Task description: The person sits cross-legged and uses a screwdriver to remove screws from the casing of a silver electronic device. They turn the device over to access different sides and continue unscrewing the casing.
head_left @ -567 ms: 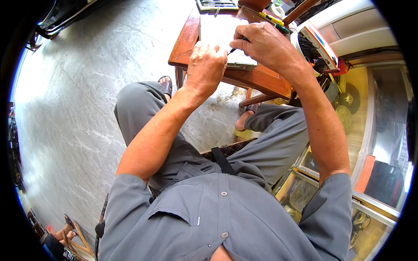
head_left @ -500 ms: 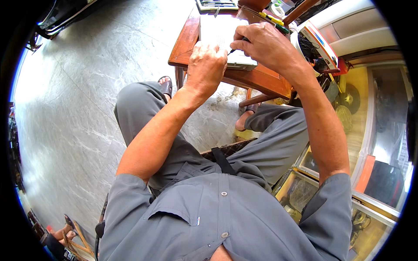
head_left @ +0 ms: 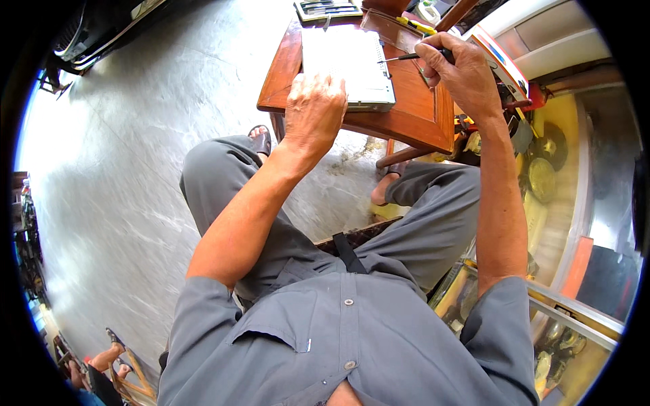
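Chair [head_left: 423,115]: wooden, under white device [head_left: 345,61] | floor [head_left: 135,189]: grey | cabinet [head_left: 567,257]: probably glass-fronted

No words or numbers readable; tag [head_left: 309,345] on grey shirt pocket [head_left: 274,319] too small.

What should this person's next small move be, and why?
Probably settle the thin tool on the white box near its right edge: the right hand points the tip there, and the left hand lies at the near edge, seemingly steadying it.

Device [head_left: 362,71] on chair seat [head_left: 421,111]
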Available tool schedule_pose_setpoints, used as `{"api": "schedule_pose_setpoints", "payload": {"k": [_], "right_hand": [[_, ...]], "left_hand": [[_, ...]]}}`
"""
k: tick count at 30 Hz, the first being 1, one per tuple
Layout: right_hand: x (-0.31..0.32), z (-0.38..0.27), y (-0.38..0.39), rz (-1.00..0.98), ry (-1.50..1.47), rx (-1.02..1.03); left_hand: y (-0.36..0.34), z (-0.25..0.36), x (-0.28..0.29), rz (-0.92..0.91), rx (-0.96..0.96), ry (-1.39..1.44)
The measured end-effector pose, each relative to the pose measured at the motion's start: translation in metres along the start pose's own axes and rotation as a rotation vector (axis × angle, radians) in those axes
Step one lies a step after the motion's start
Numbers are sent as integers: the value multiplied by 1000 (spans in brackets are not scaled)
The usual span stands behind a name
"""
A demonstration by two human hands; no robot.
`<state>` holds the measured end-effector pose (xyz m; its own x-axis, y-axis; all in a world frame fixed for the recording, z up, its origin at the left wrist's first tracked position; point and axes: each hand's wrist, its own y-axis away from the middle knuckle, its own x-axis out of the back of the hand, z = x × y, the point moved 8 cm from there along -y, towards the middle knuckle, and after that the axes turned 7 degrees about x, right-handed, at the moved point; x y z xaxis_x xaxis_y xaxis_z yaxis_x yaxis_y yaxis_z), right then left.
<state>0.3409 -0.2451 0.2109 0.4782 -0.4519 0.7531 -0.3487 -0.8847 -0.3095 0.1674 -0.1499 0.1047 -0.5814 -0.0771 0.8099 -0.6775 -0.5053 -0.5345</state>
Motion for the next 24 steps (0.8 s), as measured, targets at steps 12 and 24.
{"api": "schedule_pose_setpoints", "payload": {"k": [12,24], "right_hand": [[-11,89,39,213,-423,-202],[-8,140,55,415,-819,-307]], "left_hand": [[-4,7,9,-86,-64,-15],[-9,20,22,-212,-176,-142]]}}
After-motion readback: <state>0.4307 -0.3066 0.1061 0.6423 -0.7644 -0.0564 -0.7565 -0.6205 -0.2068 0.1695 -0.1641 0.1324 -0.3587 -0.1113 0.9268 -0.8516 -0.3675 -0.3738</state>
